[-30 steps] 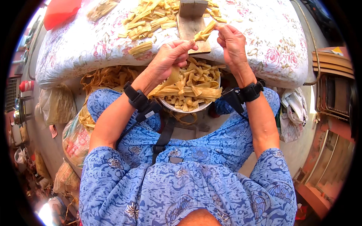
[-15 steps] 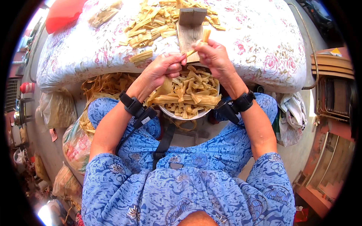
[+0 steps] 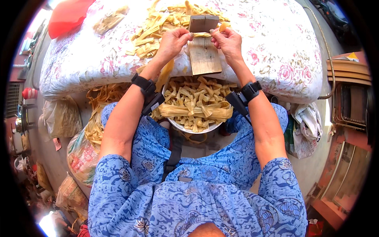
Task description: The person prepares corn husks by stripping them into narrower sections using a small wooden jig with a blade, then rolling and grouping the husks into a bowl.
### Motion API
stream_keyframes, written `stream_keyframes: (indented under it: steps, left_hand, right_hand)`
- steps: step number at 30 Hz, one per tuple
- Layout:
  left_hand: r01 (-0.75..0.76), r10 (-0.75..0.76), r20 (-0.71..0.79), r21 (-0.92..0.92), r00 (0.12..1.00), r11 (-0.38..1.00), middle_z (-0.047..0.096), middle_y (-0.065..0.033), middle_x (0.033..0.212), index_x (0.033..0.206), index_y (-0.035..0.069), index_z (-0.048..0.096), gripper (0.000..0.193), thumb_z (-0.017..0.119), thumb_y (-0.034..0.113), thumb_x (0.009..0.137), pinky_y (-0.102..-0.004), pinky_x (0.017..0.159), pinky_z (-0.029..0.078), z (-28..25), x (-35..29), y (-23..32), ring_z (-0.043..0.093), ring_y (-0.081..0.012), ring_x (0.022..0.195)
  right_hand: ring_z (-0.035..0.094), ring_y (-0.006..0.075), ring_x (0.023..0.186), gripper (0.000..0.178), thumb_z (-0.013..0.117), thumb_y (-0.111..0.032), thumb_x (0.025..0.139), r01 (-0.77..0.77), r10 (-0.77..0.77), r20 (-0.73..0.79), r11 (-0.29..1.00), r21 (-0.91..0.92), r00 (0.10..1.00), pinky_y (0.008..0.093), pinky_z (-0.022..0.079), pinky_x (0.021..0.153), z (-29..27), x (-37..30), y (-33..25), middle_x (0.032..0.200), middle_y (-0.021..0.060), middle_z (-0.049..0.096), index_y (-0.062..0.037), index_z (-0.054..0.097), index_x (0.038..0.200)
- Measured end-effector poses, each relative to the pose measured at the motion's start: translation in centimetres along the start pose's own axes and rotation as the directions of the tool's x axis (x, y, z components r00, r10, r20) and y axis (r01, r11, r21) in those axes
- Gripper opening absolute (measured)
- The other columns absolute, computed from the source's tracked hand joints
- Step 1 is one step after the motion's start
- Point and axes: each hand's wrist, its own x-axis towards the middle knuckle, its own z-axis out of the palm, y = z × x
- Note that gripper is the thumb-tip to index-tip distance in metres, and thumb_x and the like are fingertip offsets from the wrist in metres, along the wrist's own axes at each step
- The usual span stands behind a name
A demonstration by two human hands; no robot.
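Observation:
A twisted strip of dried corn husk [image 3: 202, 34] is stretched between my two hands, in front of the dark upright block [image 3: 203, 23] of a wooden board [image 3: 205, 59]. My left hand [image 3: 173, 41] pinches its left end; a long husk piece also hangs below that wrist. My right hand [image 3: 227, 41] grips the other end, with a bit of husk sticking up past the fingers. Between my knees a white basin [image 3: 182, 127] holds many knotted husk pieces [image 3: 197, 93], with longer husks lying across them. Flat husk strips [image 3: 152, 35] are heaped on the bed left of the board.
The bed has a flowered white cover [image 3: 276, 59] and a curved metal rail [image 3: 325, 51]. A red sheet [image 3: 69, 17] lies at its far left. Loose husks [image 3: 94, 126] and plastic bags [image 3: 81, 158] stand left of my legs, a white bag [image 3: 306, 126] at the right.
Both hands have moved forward, away from me, from above the bed's near edge to the board's upright block. The husk strip between them is now level and pulled out straight.

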Motion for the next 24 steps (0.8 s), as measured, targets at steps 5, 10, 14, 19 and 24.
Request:
stream_keyframes:
  steps: [5,10,14,19,24]
  left_hand:
    - [0.002,0.006,-0.097,0.088,0.995,0.996,0.056,0.0002,0.063,0.078,0.000,0.061,0.016,0.055,0.014,0.083,-0.0221,0.053,0.039,0.1,-1.1,-0.7,0.045,-0.0052,0.057]
    - [-0.033,0.028,0.077,0.062,0.997,0.998,0.051,0.0019,0.062,0.081,0.001,0.061,0.019,0.057,0.019,0.085,-0.0222,0.053,0.038,-0.3,-4.0,2.1,0.043,-0.0059,0.058]
    - [-0.125,0.106,0.118,0.164,0.987,0.979,0.050,-0.0008,0.061,0.082,0.002,0.060,0.017,0.057,0.018,0.085,-0.0240,0.053,0.039,-0.2,-5.9,2.4,0.044,-0.0089,0.058]
    - [-0.299,0.237,0.219,0.321,0.946,0.898,0.052,-0.0131,0.063,0.079,0.003,0.054,0.014,0.056,0.016,0.083,-0.0331,0.053,0.042,1.3,-7.9,4.2,0.052,-0.0262,0.057]
    - [-0.545,0.433,0.353,0.342,0.829,0.766,0.055,-0.0135,0.066,0.082,0.005,0.050,0.016,0.059,0.018,0.080,-0.0384,0.055,0.044,3.3,-9.1,5.1,0.055,-0.0329,0.064]
  right_hand:
    - [0.047,0.0034,0.048,0.010,0.061,-0.009,0.079,0.109,-0.130,-0.024,0.907,-0.408,0.991,0.0177,0.038,0.043,-0.9,-0.4,1.3,0.058,-0.0001,0.056,0.0015,0.058,0.080]
    - [0.046,0.0047,0.047,0.018,0.060,-0.018,0.082,0.046,0.111,0.334,0.902,-0.428,0.936,0.0185,0.037,0.042,-1.9,-5.1,-2.8,0.056,-0.0006,0.053,-0.0010,0.059,0.078]
    - [0.048,0.0081,0.044,0.024,0.062,-0.026,0.081,0.115,0.188,0.430,0.802,-0.586,0.883,0.0228,0.039,0.042,-2.4,-8.3,-3.8,0.054,0.0019,0.053,-0.0022,0.061,0.081]
    - [0.056,0.0273,0.054,0.028,0.055,-0.033,0.084,0.493,-0.243,0.429,0.406,-0.770,0.870,0.0359,0.043,0.050,-2.7,-9.1,-4.7,0.059,0.0115,0.057,-0.0064,0.062,0.079]
    - [0.056,0.0328,0.061,0.027,0.049,-0.027,0.087,0.452,-0.246,0.386,0.599,-0.661,0.889,0.0390,0.042,0.053,-0.9,-9.3,-3.9,0.063,0.0151,0.057,-0.0055,0.062,0.077]
